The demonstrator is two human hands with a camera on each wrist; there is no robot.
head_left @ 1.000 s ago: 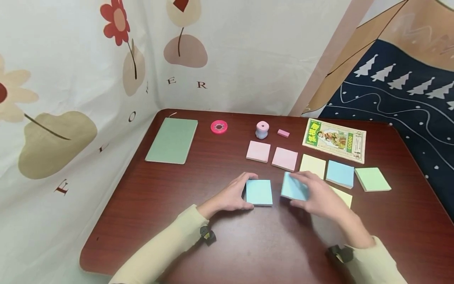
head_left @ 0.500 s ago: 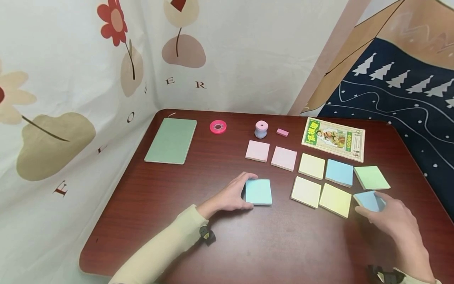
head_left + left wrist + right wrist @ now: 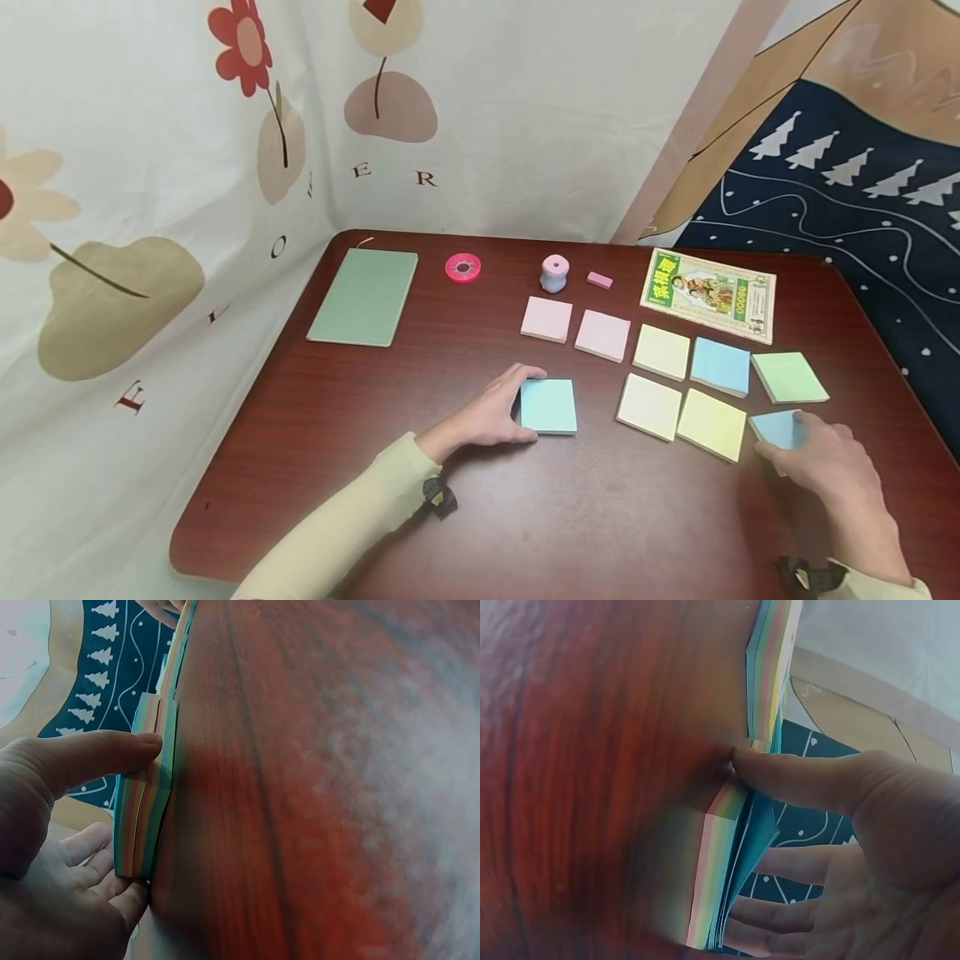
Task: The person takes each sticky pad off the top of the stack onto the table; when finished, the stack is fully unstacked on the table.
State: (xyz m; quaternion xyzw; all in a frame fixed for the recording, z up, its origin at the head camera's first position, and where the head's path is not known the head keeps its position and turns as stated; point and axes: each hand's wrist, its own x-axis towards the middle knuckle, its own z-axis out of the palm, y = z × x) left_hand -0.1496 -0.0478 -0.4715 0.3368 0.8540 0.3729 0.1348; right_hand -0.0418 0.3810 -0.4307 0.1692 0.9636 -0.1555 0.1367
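In the head view, my left hand [image 3: 497, 410] grips a light blue sticky note pad [image 3: 549, 407] at the table's middle, thumb at its near edge and fingers at its far edge. The left wrist view shows that pad's striped, many-coloured side [image 3: 139, 817] with the thumb against it. At the right, my right hand [image 3: 832, 462] holds another blue sticky note pad [image 3: 777, 428], partly hidden by the fingers, just below a green pad [image 3: 790, 377] and right of a yellow pad [image 3: 711, 424]. Its upper sheets [image 3: 754, 840] splay apart in the right wrist view.
Two pink pads [image 3: 546, 319], pale yellow pads [image 3: 648, 406] and a blue pad [image 3: 720, 365] lie in rows. Behind are a green notebook [image 3: 363, 297], a pink-red ring [image 3: 462, 267], a pink-lilac spool [image 3: 554, 273], a small pink block [image 3: 599, 281] and a printed booklet [image 3: 708, 294].
My right hand has carried its blue pad from beside the left hand's pad to the right, below the green pad, and has barely moved since. My left hand has stayed put.
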